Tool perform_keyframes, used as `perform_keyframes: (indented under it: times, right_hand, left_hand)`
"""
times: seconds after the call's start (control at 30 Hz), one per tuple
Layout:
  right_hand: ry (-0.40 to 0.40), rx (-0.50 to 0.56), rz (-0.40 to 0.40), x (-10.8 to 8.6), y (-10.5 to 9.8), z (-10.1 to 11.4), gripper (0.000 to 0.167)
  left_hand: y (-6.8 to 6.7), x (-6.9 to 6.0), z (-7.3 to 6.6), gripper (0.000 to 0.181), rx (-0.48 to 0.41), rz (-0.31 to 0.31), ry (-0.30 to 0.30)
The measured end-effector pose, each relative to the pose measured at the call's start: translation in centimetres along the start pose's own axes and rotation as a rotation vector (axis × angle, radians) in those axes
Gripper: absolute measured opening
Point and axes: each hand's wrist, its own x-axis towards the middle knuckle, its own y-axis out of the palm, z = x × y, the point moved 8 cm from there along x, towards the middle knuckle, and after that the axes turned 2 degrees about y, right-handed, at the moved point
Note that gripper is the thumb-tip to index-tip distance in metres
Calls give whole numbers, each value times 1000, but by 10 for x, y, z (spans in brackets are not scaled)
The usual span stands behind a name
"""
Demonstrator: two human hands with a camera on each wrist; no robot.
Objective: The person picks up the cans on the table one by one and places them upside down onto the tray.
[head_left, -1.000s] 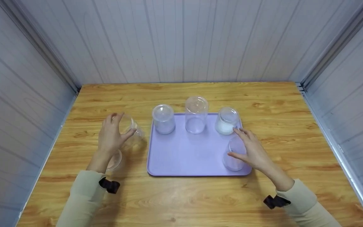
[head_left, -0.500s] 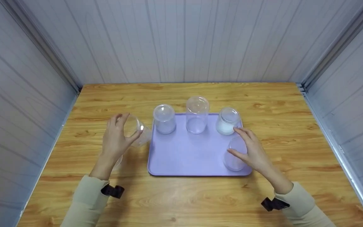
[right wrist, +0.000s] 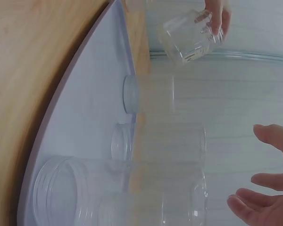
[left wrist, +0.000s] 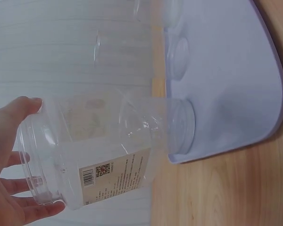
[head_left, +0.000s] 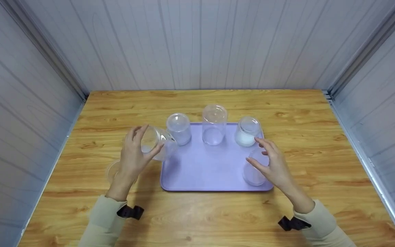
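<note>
My left hand [head_left: 135, 151] grips a clear plastic jar [head_left: 165, 145] by one end, thumb and fingers spread around its rim. Tilted, the jar hangs over the left edge of the lilac tray [head_left: 204, 175]. A printed label [left wrist: 115, 176] with a barcode shows on its side in the left wrist view. On the right, my right hand [head_left: 274, 164] is beside another clear jar [head_left: 254, 176] standing at the tray's front right. Its fingers are apart and curve loosely; in the right wrist view they do not touch that jar [right wrist: 61, 193].
Along the tray's back stand a short clear jar [head_left: 179, 128], a taller clear jar [head_left: 214, 123] and a jar with a whitish lower part [head_left: 247, 133]. A round clear object [head_left: 112, 169] lies on the wooden table, partly behind my left forearm. Panelled walls enclose the table.
My left hand has carried the jar rightward, from above the bare table to over the tray's left edge. My right hand has stayed almost in place beside the front right jar.
</note>
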Motion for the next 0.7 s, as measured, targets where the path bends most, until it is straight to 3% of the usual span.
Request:
perform_keyframes:
  times: [0.3, 0.53, 0.7]
  right_hand:
    - [49, 124, -19, -1, 1, -2, 54]
    - [153, 435, 39, 0, 9, -3, 48]
    - [187, 551, 76, -1, 15, -1, 46]
  left_hand:
    - [8, -8, -4, 68, -126, -52, -27]
    - [17, -15, -4, 67, -214, -65, -69]
    - [24, -19, -6, 65, -267, -61, -107]
